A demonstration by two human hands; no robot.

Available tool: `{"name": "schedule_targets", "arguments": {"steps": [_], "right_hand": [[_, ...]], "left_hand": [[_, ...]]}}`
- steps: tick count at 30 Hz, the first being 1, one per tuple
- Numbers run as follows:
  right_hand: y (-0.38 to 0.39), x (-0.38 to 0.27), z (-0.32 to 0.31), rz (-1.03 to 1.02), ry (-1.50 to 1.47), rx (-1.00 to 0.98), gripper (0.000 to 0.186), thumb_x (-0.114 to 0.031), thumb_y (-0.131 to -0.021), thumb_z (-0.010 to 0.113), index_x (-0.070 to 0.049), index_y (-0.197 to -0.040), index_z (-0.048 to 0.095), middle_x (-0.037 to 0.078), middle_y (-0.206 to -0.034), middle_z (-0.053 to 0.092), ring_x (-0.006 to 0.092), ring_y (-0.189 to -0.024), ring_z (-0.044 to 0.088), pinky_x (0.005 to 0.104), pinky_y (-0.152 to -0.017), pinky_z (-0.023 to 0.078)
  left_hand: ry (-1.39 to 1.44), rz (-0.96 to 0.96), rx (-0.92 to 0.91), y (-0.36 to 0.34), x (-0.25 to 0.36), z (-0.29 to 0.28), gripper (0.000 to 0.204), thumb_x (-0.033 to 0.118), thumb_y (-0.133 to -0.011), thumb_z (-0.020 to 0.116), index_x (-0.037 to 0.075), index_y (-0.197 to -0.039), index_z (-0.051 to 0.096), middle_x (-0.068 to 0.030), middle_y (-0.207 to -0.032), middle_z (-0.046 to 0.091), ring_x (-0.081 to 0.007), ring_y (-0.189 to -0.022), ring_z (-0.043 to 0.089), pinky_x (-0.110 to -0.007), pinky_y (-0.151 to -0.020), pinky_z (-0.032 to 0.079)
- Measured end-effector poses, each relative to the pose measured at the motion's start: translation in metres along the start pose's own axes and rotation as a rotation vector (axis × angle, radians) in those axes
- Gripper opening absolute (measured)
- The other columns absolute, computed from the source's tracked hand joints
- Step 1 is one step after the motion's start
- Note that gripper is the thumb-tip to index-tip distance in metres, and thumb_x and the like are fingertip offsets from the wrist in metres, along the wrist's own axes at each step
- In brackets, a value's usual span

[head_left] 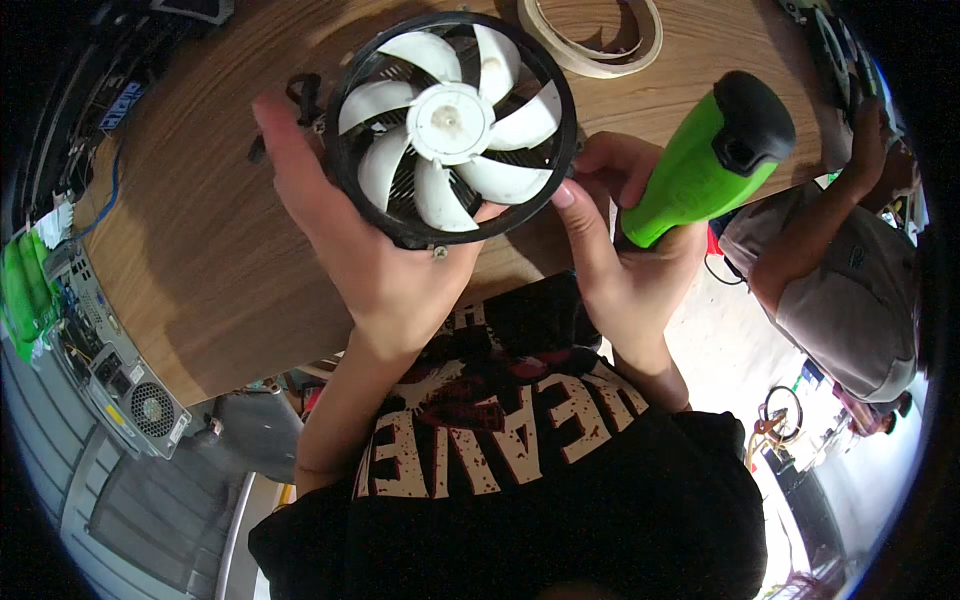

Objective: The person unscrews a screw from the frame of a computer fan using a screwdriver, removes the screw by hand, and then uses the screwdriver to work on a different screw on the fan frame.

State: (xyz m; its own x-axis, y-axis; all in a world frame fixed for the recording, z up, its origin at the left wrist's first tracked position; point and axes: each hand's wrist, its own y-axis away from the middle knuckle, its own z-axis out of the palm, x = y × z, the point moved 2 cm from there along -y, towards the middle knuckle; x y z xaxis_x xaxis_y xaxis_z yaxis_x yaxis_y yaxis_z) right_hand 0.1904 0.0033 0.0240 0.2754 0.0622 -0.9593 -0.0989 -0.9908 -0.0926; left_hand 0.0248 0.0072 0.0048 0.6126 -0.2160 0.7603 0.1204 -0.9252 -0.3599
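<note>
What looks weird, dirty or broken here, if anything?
There's a brownish smudge in the middle of the white seven-bladed fan with a round black frame. It looks odd because it stands out against the white. I can't tell whether it's dirt or wear. Nothing looks plainly broken or spilled.

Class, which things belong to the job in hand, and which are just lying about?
In the job:
white-bladed fan, left hand
green-and-black tool, right hand

Seemingly lying about:
pale ring-shaped roll on the table
computer case at left
</note>
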Motion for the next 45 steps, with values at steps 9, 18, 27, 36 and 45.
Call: {"name": "schedule_targets", "arguments": {"steps": [9,18,27,36,45], "right_hand": [[0.002,0.006,0.004,0.004,0.055,0.023,0.028,0.008,-0.084,0.069,-0.002,-0.087,0.044,0.018,-0.102,0.061,0.0165,-0.093,0.059,0.0259,-0.080,0.048],[0.000,0.008,0.006,-0.050,0.058,0.024,0.026,0.010,-0.085,0.067,-0.003,-0.088,0.044,0.018,-0.104,0.061,0.0161,-0.093,0.059,0.0246,-0.081,0.046],[-0.006,0.012,0.000,0.027,-0.209,0.033,0.027,0.002,-0.085,0.071,-0.001,-0.099,0.048,0.010,-0.103,0.064,0.0127,-0.088,0.059,0.0238,-0.077,0.047],[-0.020,0.036,-0.023,0.179,-0.891,0.010,0.017,0.001,-0.095,0.059,-0.003,-0.099,0.042,0.012,-0.107,0.062,0.0211,-0.097,0.064,0.0352,-0.088,0.054],[-0.023,0.023,-0.020,0.030,-0.406,-0.181,0.035,0.009,-0.084,0.068,-0.004,-0.106,0.044,0.014,-0.112,0.061,0.0233,-0.110,0.062,0.0354,-0.098,0.051]], "left_hand": [[-0.250,0.186,-0.021,0.000,0.000,0.003,0.130,0.021,-0.061,0.094,-0.006,-0.150,0.002,-0.0265,-0.152,0.015,-0.0376,-0.135,0.028,-0.050,-0.110,0.027],[-0.150,0.090,-0.003,0.003,-0.003,0.008,0.130,0.019,-0.059,0.095,-0.005,-0.151,0.005,-0.0250,-0.152,0.013,-0.0379,-0.138,0.027,-0.051,-0.113,0.027],[0.010,0.154,0.066,-0.003,-0.004,0.006,0.117,0.020,-0.064,0.093,-0.012,-0.145,0.015,-0.0228,-0.138,0.030,-0.0372,-0.126,0.040,-0.048,-0.106,0.036],[-0.383,0.422,-0.103,0.017,0.014,-0.043,0.114,0.036,-0.059,0.094,-0.004,-0.144,0.029,-0.0220,-0.139,0.026,-0.0333,-0.122,0.041,-0.044,-0.095,0.041],[-0.517,0.634,-0.476,-0.076,0.052,-0.016,0.103,0.026,-0.053,0.089,0.020,-0.145,0.044,-0.0149,-0.141,0.043,-0.0362,-0.129,0.043,-0.046,-0.106,0.037]]}}
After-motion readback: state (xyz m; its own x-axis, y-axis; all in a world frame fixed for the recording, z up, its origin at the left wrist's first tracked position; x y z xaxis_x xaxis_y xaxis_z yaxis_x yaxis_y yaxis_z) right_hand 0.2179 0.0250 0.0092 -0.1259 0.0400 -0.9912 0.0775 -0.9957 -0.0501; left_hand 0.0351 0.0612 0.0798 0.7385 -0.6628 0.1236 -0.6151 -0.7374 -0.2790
